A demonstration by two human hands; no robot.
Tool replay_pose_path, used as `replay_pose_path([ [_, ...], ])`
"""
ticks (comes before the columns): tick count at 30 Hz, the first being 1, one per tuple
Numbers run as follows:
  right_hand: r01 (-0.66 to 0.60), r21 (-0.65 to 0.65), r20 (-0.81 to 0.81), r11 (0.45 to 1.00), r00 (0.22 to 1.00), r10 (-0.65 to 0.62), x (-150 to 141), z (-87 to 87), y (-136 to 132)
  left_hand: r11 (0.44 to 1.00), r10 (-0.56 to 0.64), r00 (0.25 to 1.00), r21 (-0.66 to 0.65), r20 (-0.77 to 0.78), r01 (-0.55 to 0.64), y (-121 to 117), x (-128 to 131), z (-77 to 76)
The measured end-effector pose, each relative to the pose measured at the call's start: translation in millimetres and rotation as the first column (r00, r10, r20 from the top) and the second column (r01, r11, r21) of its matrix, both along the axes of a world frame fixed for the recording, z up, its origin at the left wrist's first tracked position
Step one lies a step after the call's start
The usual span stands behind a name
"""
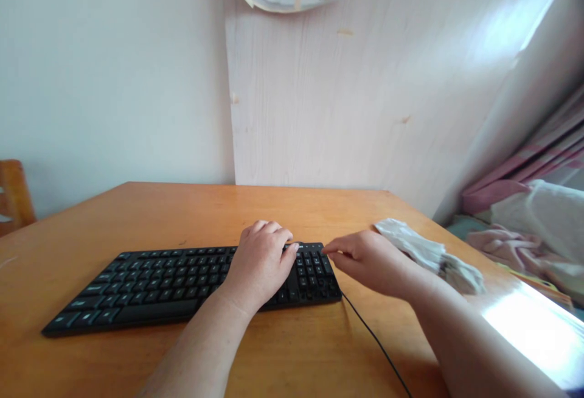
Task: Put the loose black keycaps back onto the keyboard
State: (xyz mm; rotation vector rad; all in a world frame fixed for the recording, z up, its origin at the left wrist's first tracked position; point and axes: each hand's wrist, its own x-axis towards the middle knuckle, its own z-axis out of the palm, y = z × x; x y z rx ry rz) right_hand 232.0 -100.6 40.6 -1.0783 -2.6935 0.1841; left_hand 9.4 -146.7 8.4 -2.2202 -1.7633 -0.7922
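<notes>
A black keyboard (173, 282) lies across the orange wooden table (182, 209). My left hand (262, 261) rests palm down on the keyboard's right part, fingers curled over the keys near the number pad. My right hand (369, 261) hovers at the keyboard's right end, its fingertips pinched together and touching the top right corner. Whether it holds anything between the fingers I cannot tell. A crumpled grey-white cloth (429, 252) lies just behind my right wrist.
The keyboard's black cable (376, 343) runs from its right end toward the table's front edge. A wooden chair (13, 197) stands at the far left. Bedding and pink fabric (533, 221) lie beyond the table's right edge. A pale wooden panel (342, 94) stands behind.
</notes>
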Motion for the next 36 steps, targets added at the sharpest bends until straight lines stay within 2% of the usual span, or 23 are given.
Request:
replay_pose_path([
  [4, 0.239, 0.048, -0.168, 0.970, 0.959, -0.228, 26.1, 1.4, 31.9, 1.000, -0.012, 1.000, -0.011, 0.003, 0.012, 1.3, -1.0, 0.0],
  [8, 0.379, 0.013, -0.219, 0.925, 0.904, -0.367, 50.1, -6.7, 65.5, 1.000, -0.017, 1.000, -0.011, 0.009, 0.017, 2.2, -2.2, -0.9],
  [13, 0.466, -0.022, -0.058, 0.884, 0.883, -0.467, 55.7, -15.9, 82.4, 1.000, -0.020, 1.000, -0.022, 0.002, 0.020, 2.8, -3.4, -1.2],
  [16, 0.499, -0.029, 0.061, 0.866, 0.866, -0.496, 51.8, -18.5, 83.5, 0.999, -0.029, 1.000, -0.027, -0.001, 0.029, 3.8, -3.9, -1.7],
  [20, 0.517, -0.028, 0.131, 0.856, 0.850, -0.510, 49.4, -21.4, 84.3, 0.999, -0.033, 0.999, -0.029, 0.004, 0.033, 5.0, -4.6, -2.5],
  [30, 0.537, -0.054, 0.159, 0.842, 0.837, -0.523, 42.3, -28.6, 85.2, 0.999, -0.034, 0.999, -0.026, 0.006, 0.034, 4.4, -3.4, -3.4],
  [36, 0.500, -0.090, 0.122, 0.861, 0.864, -0.489, 35.6, -35.2, 87.4, 0.999, -0.028, 1.000, -0.029, -0.002, 0.028, 3.7, -3.4, -5.0],
])
